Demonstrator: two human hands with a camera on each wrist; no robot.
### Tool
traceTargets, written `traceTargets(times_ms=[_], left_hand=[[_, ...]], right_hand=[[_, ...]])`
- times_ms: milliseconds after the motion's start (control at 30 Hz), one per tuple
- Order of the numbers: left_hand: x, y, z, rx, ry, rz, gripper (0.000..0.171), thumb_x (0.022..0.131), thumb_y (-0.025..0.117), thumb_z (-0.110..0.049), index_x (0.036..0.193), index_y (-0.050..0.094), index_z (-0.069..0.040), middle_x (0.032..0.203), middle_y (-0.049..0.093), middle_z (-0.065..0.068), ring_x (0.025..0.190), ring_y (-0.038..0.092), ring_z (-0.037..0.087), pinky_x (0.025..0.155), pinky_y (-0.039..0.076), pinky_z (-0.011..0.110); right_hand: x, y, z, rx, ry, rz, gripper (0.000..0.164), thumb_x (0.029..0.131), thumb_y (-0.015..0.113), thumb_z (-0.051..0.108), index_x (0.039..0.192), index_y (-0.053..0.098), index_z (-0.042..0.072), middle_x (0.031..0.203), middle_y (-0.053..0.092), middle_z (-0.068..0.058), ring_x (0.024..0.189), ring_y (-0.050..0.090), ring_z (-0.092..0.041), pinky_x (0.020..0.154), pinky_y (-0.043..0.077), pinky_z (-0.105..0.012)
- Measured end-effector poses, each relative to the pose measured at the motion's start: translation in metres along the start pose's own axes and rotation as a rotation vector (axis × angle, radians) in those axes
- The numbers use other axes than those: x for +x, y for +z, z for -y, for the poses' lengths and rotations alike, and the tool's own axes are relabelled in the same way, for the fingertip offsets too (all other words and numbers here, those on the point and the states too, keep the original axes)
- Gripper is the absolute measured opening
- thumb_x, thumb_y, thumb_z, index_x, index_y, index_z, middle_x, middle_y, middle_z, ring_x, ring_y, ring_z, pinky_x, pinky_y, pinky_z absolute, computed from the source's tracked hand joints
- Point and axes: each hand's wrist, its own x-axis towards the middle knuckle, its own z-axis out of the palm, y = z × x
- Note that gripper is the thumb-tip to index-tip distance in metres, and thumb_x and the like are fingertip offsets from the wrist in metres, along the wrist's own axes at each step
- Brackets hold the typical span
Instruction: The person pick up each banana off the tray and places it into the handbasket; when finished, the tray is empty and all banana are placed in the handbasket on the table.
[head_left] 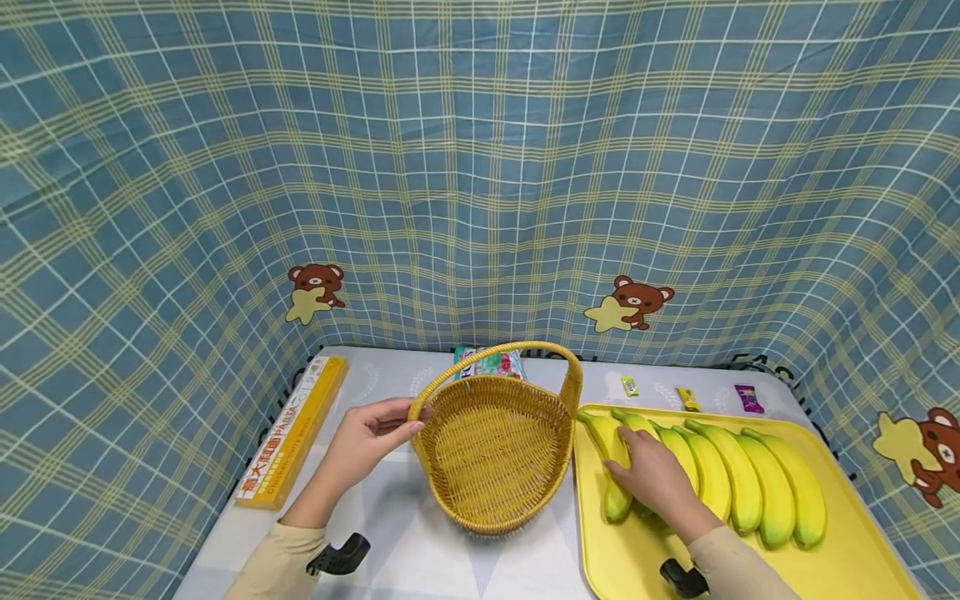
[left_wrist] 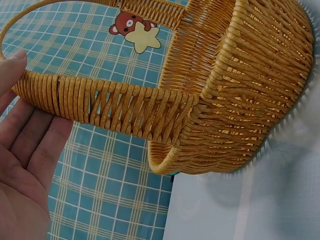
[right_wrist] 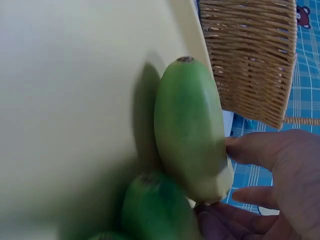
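Wicker basket (head_left: 492, 454): located at the surface (head_left: 536, 575), immediately left of the yellow tray (head_left: 862, 533). Judged light and fairly stiff, with slight give in the weave. Recommended hold: its handle (left_wrist: 125, 107), which the left hand (head_left: 366, 442) grasps between thumb and fingers. Leftmost banana (head_left: 606, 435): located at the tray's left edge, beside the other bananas (head_left: 744, 483). Judged light, smooth, liable to roll; bruising possible if real. Recommended hold: mid-body, gentle pressure. The right hand's (head_left: 660, 473) fingers and thumb grasp it.
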Motion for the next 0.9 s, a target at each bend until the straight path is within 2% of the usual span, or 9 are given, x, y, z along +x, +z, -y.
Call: traceTargets(times_ms=[167,533,667,800,900], left_hand=[[0.001,0.002,0.000,-0.011,0.009,0.002,0.028,0.095,0.075,-0.017,0.121,0.073,-0.005,0.111,0.076,0.008,0.101,0.073,0.015,0.086,0.060,0.028],[-0.001,0.000,0.002,0.005,0.005,0.005,0.034,0.097,0.073,-0.017,0.125,0.070,0.003,0.111,0.076,0.007,0.101,0.073,0.014,0.085,0.061,0.028],[-0.001,0.000,0.002,0.004,0.005,0.005,0.032,0.097,0.073,-0.018,0.124,0.072,-0.001,0.111,0.076,0.005,0.100,0.073,0.015,0.085,0.061,0.029],[-0.001,0.001,0.001,0.009,0.008,0.008,0.030,0.097,0.073,-0.020,0.124,0.073,-0.008,0.111,0.076,0.001,0.101,0.073,0.016,0.085,0.061,0.030],[-0.001,0.001,0.001,0.013,0.010,0.007,0.029,0.097,0.072,-0.020,0.124,0.073,-0.011,0.111,0.076,0.000,0.102,0.073,0.016,0.085,0.061,0.030]], right_hand=[[0.002,0.001,0.004,0.000,-0.011,0.005,0.062,0.090,0.078,0.024,0.138,0.056,-0.008,0.115,0.067,-0.028,0.088,0.068,-0.040,0.077,0.057,-0.055],[0.007,0.003,0.005,0.037,-0.014,0.013,0.064,0.090,0.079,0.021,0.142,0.053,-0.005,0.113,0.068,-0.027,0.087,0.067,-0.038,0.070,0.057,-0.048],[0.004,0.001,0.006,0.034,-0.006,0.017,0.064,0.090,0.077,0.021,0.144,0.052,-0.003,0.113,0.065,-0.026,0.079,0.065,-0.032,0.064,0.054,-0.044],[-0.001,-0.006,0.008,0.045,0.005,0.013,0.064,0.090,0.076,0.020,0.146,0.052,0.000,0.113,0.063,-0.026,0.066,0.056,-0.021,0.056,0.047,-0.038],[-0.005,-0.013,0.008,0.043,-0.003,-0.006,0.063,0.090,0.076,0.020,0.145,0.052,0.001,0.119,0.062,-0.029,0.066,0.058,-0.022,0.057,0.049,-0.040]])
